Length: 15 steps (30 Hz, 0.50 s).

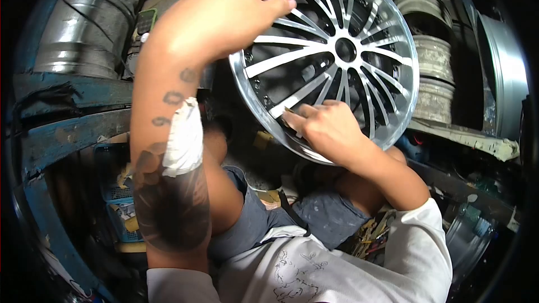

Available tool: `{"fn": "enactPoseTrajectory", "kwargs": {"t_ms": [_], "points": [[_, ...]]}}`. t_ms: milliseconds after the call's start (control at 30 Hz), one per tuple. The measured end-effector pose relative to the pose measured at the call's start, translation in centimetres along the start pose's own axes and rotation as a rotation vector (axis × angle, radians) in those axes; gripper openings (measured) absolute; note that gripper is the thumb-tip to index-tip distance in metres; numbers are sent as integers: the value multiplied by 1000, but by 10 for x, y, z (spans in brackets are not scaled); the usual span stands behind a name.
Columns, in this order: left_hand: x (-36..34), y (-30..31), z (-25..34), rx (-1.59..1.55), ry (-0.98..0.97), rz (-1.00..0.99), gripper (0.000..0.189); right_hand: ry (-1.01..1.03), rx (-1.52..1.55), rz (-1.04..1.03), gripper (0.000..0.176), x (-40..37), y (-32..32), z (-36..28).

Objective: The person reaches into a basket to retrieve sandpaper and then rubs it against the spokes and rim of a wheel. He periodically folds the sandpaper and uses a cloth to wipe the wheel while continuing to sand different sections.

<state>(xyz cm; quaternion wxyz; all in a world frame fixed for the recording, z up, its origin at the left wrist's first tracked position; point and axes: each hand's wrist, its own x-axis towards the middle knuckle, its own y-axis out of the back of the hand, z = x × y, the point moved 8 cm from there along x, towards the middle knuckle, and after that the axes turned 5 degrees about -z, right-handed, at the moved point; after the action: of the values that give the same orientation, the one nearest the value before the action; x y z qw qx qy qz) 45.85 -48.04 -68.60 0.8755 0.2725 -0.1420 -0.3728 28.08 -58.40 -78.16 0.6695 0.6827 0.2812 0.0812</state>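
A large alloy wheel rim [343,33] with bright machined spokes and dark gaps stands tilted in front of me, its lower edge near my legs. At its upper left edge, my left hand [241,5] curls over the lip, thumb and forefinger lying across the face. My right hand [328,129] is at the lower left spokes, its fingers pinched together at the outer end of one spoke. Something small and brownish shows at those fingertips, too blurred to name. White tape or cloth [184,140] is wrapped on my left forearm.
Silver wheel barrels [84,28] lie on a blue metal rack [78,98] at left. Worn rims [431,59] are stacked on a shelf at right, beside another shiny rim [502,67]. Blue baskets [120,221] stand low at left. Scraps [370,235] litter the floor.
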Motion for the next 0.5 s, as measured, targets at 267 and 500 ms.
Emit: {"fn": "enactPoseTrajectory", "kwargs": {"t_ms": [267, 500], "points": [[-1, 3, 6, 131, 112, 13, 42, -107, 142, 243, 42, -8, 4, -1], [-11, -6, 38, 156, 153, 21, 40, -83, 31, 347, 40, -14, -1, -1]]}}
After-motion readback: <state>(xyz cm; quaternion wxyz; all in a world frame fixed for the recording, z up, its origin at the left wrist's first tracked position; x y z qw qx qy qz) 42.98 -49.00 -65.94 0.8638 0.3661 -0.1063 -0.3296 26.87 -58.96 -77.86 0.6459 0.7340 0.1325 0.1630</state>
